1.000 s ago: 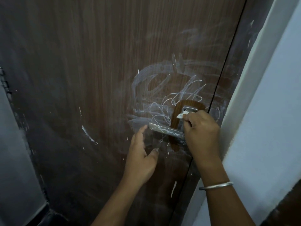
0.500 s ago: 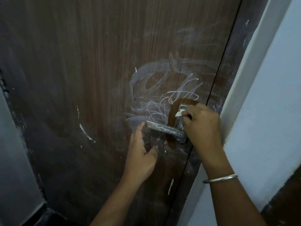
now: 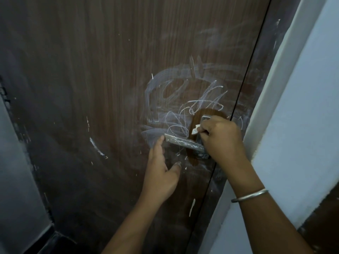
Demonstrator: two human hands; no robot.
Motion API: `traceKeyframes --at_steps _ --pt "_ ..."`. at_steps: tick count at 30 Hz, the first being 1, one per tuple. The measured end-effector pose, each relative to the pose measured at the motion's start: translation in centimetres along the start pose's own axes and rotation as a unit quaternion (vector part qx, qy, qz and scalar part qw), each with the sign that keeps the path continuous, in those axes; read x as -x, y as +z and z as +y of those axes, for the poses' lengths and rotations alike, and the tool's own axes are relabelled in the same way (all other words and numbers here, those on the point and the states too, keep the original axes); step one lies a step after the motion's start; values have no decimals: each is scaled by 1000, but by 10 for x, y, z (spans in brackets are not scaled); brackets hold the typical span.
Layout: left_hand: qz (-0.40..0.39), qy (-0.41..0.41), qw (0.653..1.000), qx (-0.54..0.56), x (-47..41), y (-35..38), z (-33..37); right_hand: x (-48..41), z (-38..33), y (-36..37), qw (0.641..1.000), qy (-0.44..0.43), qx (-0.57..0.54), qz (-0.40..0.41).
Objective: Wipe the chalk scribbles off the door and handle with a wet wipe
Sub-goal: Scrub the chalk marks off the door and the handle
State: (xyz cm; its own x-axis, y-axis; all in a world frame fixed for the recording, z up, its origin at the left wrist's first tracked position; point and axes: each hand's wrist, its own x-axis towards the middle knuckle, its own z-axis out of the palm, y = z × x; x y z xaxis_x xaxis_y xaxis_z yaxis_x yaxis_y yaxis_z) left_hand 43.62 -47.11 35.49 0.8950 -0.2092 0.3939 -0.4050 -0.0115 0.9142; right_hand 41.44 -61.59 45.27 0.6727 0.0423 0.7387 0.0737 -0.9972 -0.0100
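Now wiping: handle [image 3: 183,142] plate, right hand [image 3: 222,138] pinching wipe [image 3: 195,130].
Idle: left hand [image 3: 161,178], fingers straight, by handle tip.
Next: probably chalk [image 3: 183,114] above right hand.

The person's left hand [image 3: 161,178] and right hand [image 3: 223,138] are bare, and so are the left forearm [image 3: 132,228] and right forearm [image 3: 271,226] as far as the lower edge of the view. On the right wrist sits a thin, plain, silvery metal bangle [image 3: 249,195], a smooth rounded band that catches a pale glint along its upper side. The left thumbnail [image 3: 178,163] looks short and greyish in the dim light.
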Motion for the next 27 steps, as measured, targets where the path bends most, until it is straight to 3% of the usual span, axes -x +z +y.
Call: traceKeyframes --at_steps 6,10,15,21,27 --pt "15 -5 1000 3 -3 -5 -2 0 -1 -4 1000 0 10 24" --pt "11 -2 1000 -5 -3 -6 0 -5 2 -5 999 -10 30 -34" --pt "14 -8 1000 -7 -3 -7 3 2 1 -18 995 38 11 90" --pt "13 6 1000 1 -2 -4 3 -4 -1 -9 996 -39 59 -61" --pt "14 -2 1000 8 -3 -3 1 -7 -3 -9 991 -37 98 -89"
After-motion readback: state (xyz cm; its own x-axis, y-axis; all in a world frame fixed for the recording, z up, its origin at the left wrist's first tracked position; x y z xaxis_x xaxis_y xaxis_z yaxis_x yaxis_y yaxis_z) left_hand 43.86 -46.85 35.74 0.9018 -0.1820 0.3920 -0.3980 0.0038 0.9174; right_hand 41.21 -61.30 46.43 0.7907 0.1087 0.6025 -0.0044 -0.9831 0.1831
